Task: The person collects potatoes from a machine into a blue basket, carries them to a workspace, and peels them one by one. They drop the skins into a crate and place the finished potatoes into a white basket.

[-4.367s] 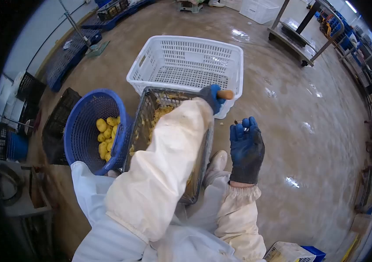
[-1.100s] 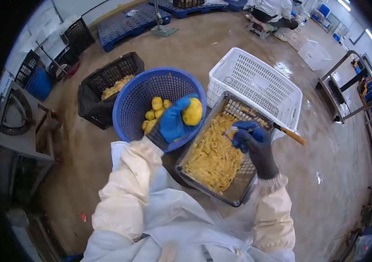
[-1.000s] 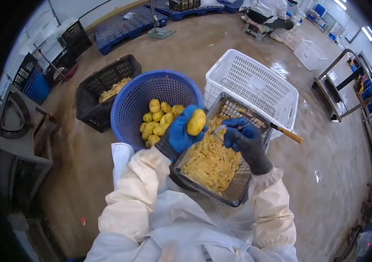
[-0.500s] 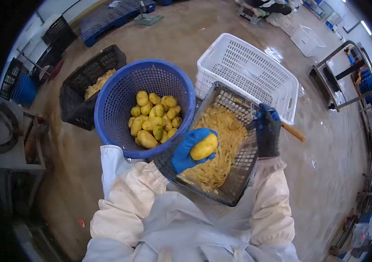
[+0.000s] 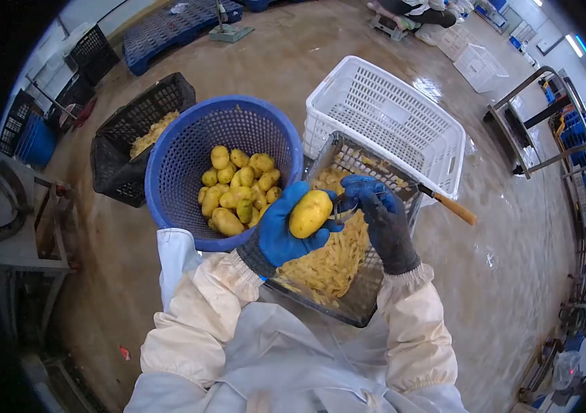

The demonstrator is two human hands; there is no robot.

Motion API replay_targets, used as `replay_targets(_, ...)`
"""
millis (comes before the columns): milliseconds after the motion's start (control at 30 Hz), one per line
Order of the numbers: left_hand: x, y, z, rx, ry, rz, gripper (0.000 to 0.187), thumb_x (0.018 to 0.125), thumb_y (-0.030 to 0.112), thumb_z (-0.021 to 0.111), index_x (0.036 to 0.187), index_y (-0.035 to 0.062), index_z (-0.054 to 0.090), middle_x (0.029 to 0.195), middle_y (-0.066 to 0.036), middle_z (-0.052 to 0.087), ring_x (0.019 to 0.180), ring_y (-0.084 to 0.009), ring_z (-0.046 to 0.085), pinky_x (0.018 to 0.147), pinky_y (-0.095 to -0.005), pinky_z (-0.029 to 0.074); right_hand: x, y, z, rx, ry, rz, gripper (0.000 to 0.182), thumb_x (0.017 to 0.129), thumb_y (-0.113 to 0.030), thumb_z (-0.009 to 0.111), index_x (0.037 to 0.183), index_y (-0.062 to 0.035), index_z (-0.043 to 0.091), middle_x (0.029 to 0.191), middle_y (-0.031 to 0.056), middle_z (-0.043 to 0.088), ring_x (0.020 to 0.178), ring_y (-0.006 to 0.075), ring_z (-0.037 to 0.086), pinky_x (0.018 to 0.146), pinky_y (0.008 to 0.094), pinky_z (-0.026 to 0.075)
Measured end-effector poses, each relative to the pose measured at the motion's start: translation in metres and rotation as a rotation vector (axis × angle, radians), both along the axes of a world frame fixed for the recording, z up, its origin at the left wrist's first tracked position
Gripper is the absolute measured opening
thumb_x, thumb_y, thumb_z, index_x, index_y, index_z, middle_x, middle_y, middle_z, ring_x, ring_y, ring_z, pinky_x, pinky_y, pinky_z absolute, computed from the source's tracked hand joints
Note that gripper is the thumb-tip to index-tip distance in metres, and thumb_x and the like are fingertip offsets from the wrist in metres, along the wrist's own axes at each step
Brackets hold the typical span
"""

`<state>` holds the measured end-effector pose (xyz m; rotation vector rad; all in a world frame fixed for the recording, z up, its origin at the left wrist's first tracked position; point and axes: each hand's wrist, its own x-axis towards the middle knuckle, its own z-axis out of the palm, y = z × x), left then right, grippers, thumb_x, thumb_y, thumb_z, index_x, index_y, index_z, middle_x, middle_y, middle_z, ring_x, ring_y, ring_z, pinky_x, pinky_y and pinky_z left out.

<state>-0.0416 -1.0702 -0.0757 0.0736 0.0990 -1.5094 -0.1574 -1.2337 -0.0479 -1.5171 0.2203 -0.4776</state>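
My left hand [image 5: 280, 233], in a blue glove, grips a yellow potato [image 5: 311, 214] above the dark crate [image 5: 356, 313] of peelings. My right hand [image 5: 384, 217], gloved in blue and dark grey, is closed on a small peeler [image 5: 343, 209]; its metal part shows beside the potato, and its handle is hidden by the fingers. Long yellow peelings [image 5: 338, 268] fill much of the crate below. Left of my hands, a blue round basket [image 5: 169, 165] holds several potatoes [image 5: 241, 186]. A knife with a wooden handle [image 5: 455, 208] lies across the crate's right edge.
A white plastic crate [image 5: 403, 103] stands behind the dark one. At the left is a black crate [image 5: 117, 175] with more peelings. A metal trolley [image 5: 534, 124] stands at the right. A person [image 5: 424, 14] sits low in the back, near another white crate [image 5: 480, 67].
My right hand has moved left and in from the crate's right side to the potato. My left hand has turned the potato more upright. The view has shifted slightly.
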Motion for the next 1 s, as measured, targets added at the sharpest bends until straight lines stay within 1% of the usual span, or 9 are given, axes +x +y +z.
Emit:
replay_targets(167,-0.002,-0.004,-0.004,0.159,-0.356,0.195,0.037,0.094,0.031,0.048,0.116,0.0005,0.052,0.104,-0.015,0.059,0.094,-0.0285,0.06,0.072,-0.0369,0.055,0.0,0.006,0.004,0.078,0.102,-0.03,0.022,0.09,-0.015,0.056,0.105,0.0006,0.06,0.092,0.0044,0.062,0.074,0.011,0.057,0.068,0.0235,0.046)
replay_targets(233,-0.004,-0.006,-0.005,0.229,-1.046,0.345,0.033,0.093,0.027,0.05,0.116,0.0033,0.052,0.101,-0.012,0.059,0.091,-0.0233,0.06,0.069,-0.0348,0.054,-0.001,0.008,0.0,0.374,0.264,-0.045,0.025,0.088,-0.015,0.06,0.108,0.0002,0.058,0.088,0.0043,0.062,0.065,0.0094,0.054,0.057,0.0216,0.045)
replay_targets(333,-0.006,-0.009,-0.017,0.272,-1.285,0.456,0.029,0.093,0.029,0.052,0.113,0.0073,0.055,0.098,-0.01,0.06,0.089,-0.0209,0.061,0.071,-0.0324,0.053,-0.004,0.012,0.002,0.432,0.266,-0.068,0.029,0.086,-0.014,0.062,0.111,-0.0005,0.056,0.087,0.0044,0.061,0.061,0.0085,0.053,0.051,0.0204,0.043)
replay_targets(367,-0.006,-0.009,-0.016,0.274,-1.284,0.455,0.029,0.093,0.029,0.052,0.113,0.0073,0.055,0.098,-0.01,0.06,0.089,-0.0209,0.061,0.071,-0.0324,0.053,-0.004,0.009,0.002,0.434,0.267,-0.068,0.029,0.086,-0.014,0.062,0.111,-0.0005,0.056,0.087,0.0044,0.061,0.061,0.0085,0.053,0.051,0.0204,0.043)
replay_targets(433,-0.003,-0.007,-0.014,0.25,-0.234,0.269,0.024,0.092,0.029,0.054,0.106,0.0099,0.057,0.097,-0.008,0.061,0.087,-0.0199,0.061,0.075,-0.0303,0.052,-0.005,0.001,0.002,0.317,0.163,-0.127,0.033,0.085,-0.012,0.063,0.114,-0.001,0.053,0.085,0.0042,0.06,0.062,0.0083,0.054,0.053,0.0199,0.044)
replay_targets(533,0.006,-0.009,-0.044,0.023,-0.052,0.12,0.037,0.094,0.037,0.048,0.112,0.0056,0.055,0.101,-0.01,0.061,0.092,-0.0207,0.06,0.076,-0.0351,0.053,-0.006,0.019,0.009,0.232,0.172,-0.045,0.036,0.084,-0.012,0.065,0.115,-0.0023,0.052,0.084,0.003,0.059,0.064,0.008,0.054,0.055,0.0198,0.044)
replay_targets(667,-0.005,-0.017,-0.042,0.166,0.001,0.119,0.039,0.093,0.038,0.048,0.112,0.005,0.055,0.098,-0.011,0.063,0.089,-0.0228,0.062,0.073,-0.0389,0.053,-0.006,0.051,0.001,0.176,0.149,0.133,0.027,0.081,-0.012,0.069,0.103,-0.0026,0.058,0.087,0.0026,0.059,0.068,0.0087,0.057,0.056,0.0202,0.046)
replay_targets(733,-0.005,-0.015,-0.051,0.273,-0.436,0.143,0.04,0.092,0.038,0.05,0.112,0.0037,0.055,0.096,-0.012,0.062,0.086,-0.024,0.062,0.069,-0.0389,0.054,-0.007,0.043,0.008,0.22,0.224,0.108,0.026,0.08,-0.011,0.069,0.102,-0.0025,0.058,0.086,0.0023,0.06,0.066,0.0087,0.056,0.054,0.0198,0.045)
replay_targets(1000,-0.001,-0.006,-0.011,0.079,-0.173,-0.055,0.049,0.092,0.038,0.051,0.125,0.002,0.046,0.104,-0.013,0.059,0.092,-0.0251,0.061,0.069,-0.0356,0.055,-0.011,-0.035,-0.002,0.381,0.184,-0.288,0.02,0.082,-0.014,0.067,0.098,-0.0043,0.061,0.074,0.0003,0.06,0.057,0.0074,0.054,0.049,0.0196,0.042)
